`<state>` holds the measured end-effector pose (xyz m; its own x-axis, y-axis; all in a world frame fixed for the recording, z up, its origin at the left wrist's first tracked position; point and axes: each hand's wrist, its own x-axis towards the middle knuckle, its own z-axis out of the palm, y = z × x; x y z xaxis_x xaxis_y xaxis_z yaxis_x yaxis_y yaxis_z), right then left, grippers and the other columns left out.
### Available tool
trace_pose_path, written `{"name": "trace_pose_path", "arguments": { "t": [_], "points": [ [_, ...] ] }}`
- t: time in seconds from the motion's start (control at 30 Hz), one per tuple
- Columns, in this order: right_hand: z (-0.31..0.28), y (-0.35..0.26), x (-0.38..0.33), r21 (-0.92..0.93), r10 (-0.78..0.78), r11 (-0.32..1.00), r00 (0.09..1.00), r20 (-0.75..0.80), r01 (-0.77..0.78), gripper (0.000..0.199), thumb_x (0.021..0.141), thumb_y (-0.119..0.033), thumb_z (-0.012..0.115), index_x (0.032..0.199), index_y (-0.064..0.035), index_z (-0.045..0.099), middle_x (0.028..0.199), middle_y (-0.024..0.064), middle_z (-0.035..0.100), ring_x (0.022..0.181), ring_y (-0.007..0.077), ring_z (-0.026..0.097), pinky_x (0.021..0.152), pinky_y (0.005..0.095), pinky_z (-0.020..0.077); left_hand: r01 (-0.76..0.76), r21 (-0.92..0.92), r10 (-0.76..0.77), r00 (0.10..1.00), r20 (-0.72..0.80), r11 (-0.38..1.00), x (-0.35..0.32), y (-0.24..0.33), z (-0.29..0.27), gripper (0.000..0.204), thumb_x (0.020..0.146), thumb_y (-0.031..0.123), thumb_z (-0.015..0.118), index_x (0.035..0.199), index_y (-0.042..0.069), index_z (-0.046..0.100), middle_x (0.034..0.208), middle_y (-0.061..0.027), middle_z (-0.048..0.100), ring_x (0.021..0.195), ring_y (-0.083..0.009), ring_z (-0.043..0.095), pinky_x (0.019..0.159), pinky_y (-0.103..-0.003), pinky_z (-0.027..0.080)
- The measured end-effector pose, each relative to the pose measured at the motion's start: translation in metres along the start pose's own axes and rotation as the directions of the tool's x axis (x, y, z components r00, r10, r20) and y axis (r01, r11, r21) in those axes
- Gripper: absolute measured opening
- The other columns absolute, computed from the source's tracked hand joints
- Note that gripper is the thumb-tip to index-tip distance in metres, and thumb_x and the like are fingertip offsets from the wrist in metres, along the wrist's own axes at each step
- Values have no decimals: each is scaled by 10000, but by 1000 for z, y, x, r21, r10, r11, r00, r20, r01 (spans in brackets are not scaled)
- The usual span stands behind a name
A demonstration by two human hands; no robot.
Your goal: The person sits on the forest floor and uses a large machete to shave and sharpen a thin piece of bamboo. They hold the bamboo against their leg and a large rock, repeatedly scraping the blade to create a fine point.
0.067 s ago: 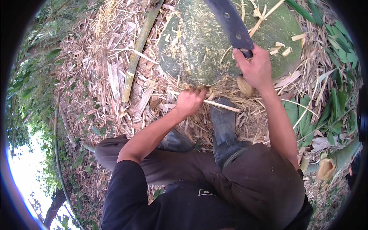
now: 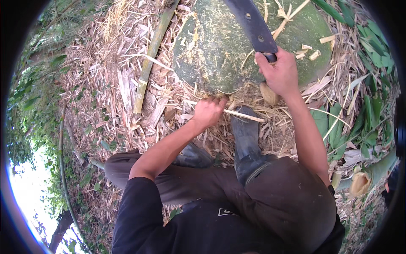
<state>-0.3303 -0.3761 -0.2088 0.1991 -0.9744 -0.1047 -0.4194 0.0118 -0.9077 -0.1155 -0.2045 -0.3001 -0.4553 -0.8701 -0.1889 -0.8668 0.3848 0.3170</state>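
View: we look down from the head camera over our own lap and legs onto ground strewn with dry bamboo litter.
Left hand: our left hand [image 2: 208,112] is closed in a fist around a thin bamboo strip [image 2: 243,114], gripping it near its left end.
Bamboo strip: it lies almost level, pale and narrow, running from the fist to the right across the top of our dark rubber boot [image 2: 246,133], just below the edge of the stone.
Right hand: our right hand [image 2: 279,73] is clenched around the handle of a machete [image 2: 253,26], fingers wrapped tight, knuckles toward us.
Machete: its long dark blade reaches up and to the left from the fist, over the stone, with two rivet holes showing; we cannot tell whether the blade touches the stone.
Stone: a big rounded mossy green stone [image 2: 215,46] fills the upper middle, serving as the worktop, with pale bamboo chips [image 2: 314,54] scattered on its right side.
Bamboo pole: a green split pole [image 2: 150,57] lies slantwise on the litter, left of the stone and well apart from both hands.
Cut bamboo stub: a thick cut piece [image 2: 359,183] with a pale open end sits at the lower right, beside our right knee.
Leaves: fresh green leaves [image 2: 338,127] lie right of our right forearm.
Clothing: we wear dark trousers [image 2: 292,203] and a black top [image 2: 139,216].
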Motion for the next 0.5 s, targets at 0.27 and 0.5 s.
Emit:
{"name": "trace_pose_path", "arguments": {
  "t": [0.27,0.5],
  "points": [
    [-3,3,2,-47,4,999,999,44,-2,245,851,-256,666,818,-14,656,562,72,552,497,216,542,551,374,450,98,26,-96,992,-79,995,-9,7,-26,352,776,102,669,1119,25,653,744,-115,692,639,-232,692,489,-359,561],
    [-2,6,2,-51,2,999,999,41,0,252,843,-265,676,828,-13,662,585,88,572,537,237,577,577,380,461,285,75,-250,920,-303,956,-24,-26,-131,214,876,227,742,990,47,728,627,-57,647,460,-139,574,398,-316,456]
  ]
}}
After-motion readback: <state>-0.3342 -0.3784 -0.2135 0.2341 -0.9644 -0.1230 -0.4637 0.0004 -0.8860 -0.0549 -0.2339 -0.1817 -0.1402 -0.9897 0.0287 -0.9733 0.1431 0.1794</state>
